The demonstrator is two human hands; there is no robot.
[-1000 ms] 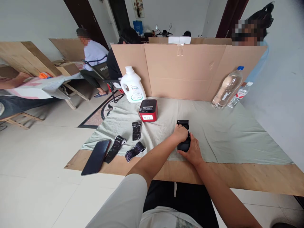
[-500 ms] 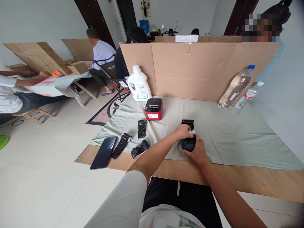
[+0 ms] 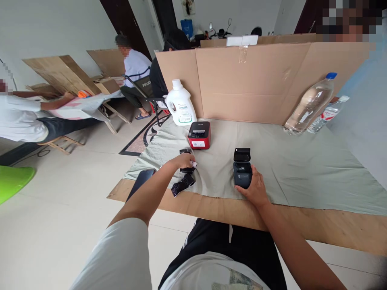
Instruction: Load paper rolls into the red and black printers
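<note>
A small dark portable printer [image 3: 242,177] lies on the cloth with its lid [image 3: 242,154] flipped up. My right hand [image 3: 255,187] grips its right side and near corner, fingers closed around the edge. Farther left, my left hand [image 3: 185,160] is closed on a small white roll [image 3: 194,164], whose end sticks out past the fingers. Beneath that hand is a black patterned strip [image 3: 185,151], partly covered. Nearer me lies a partly unrolled black roll [image 3: 183,184]. A phone [image 3: 140,181] is half hidden behind my left forearm.
A red and black box-shaped device [image 3: 199,135] stands behind my left hand, with a white jug [image 3: 180,104] behind it. A cardboard screen [image 3: 250,86] closes off the far side. Two clear bottles, one large [image 3: 311,105] and one small [image 3: 329,114], lean at right. Other people sit at left.
My left hand has left the printer and moved left with the white roll, over the black strip. The printer's opened inside now shows. My right hand has stayed on the printer.
</note>
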